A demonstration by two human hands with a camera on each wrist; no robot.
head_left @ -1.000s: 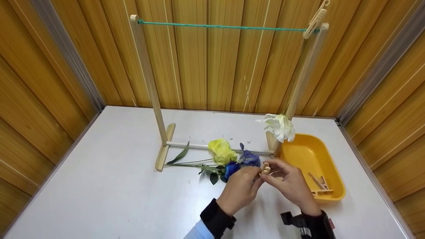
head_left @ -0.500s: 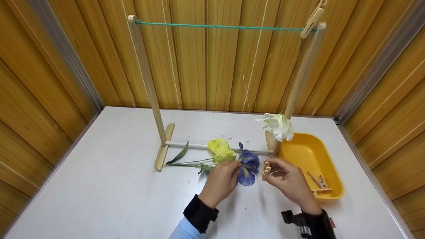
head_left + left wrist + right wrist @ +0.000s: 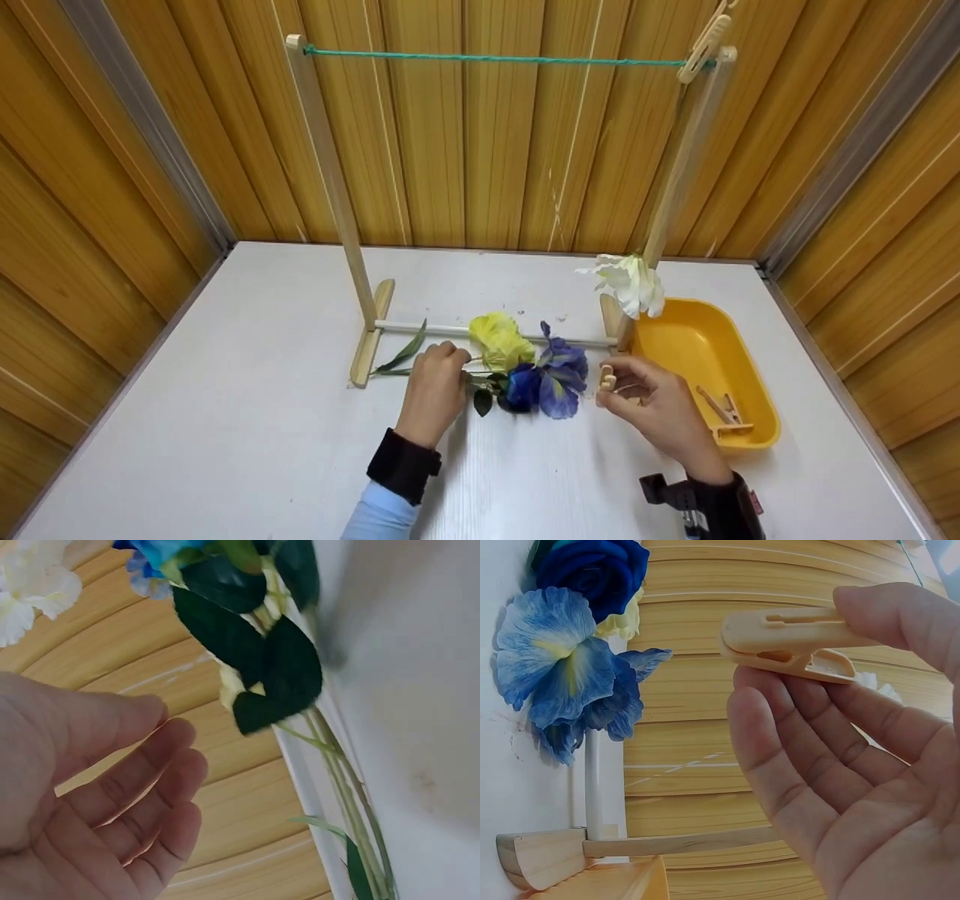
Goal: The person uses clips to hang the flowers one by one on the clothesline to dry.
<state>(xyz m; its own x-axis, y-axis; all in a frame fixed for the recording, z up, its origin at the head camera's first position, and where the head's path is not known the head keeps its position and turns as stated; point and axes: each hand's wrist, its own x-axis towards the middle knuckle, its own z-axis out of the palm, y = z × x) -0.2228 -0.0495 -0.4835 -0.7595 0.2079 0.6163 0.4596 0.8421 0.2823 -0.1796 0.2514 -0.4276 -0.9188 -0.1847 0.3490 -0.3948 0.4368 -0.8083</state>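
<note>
My right hand (image 3: 654, 405) holds a beige clothespin (image 3: 795, 641) between thumb and fingers, just right of the flowers. Over the flower stems (image 3: 397, 372) is my left hand (image 3: 435, 390); in the left wrist view its fingers (image 3: 161, 795) are softly bent, with nothing between them, apart from the stems. A blue rose (image 3: 523, 386), a purple-blue iris (image 3: 562, 375) and a yellow flower (image 3: 499, 341) lie together on the table, blooms to the right. A white flower (image 3: 630, 285) hangs head down at the right post, below a clothespin (image 3: 705, 49) on the green cord (image 3: 480, 58).
The wooden frame has a left post (image 3: 330, 180), a right post (image 3: 686, 165) and a white bottom bar (image 3: 420, 328). At the right stands a yellow bin (image 3: 694, 319) with several clothespins (image 3: 724, 412) in it. Wood-patterned panels (image 3: 502, 150) enclose the white table (image 3: 225, 420).
My left hand has left the right hand and clothespin, passing leftward over the blooms to the stems. The right hand stays nearly in place, holding the clothespin.
</note>
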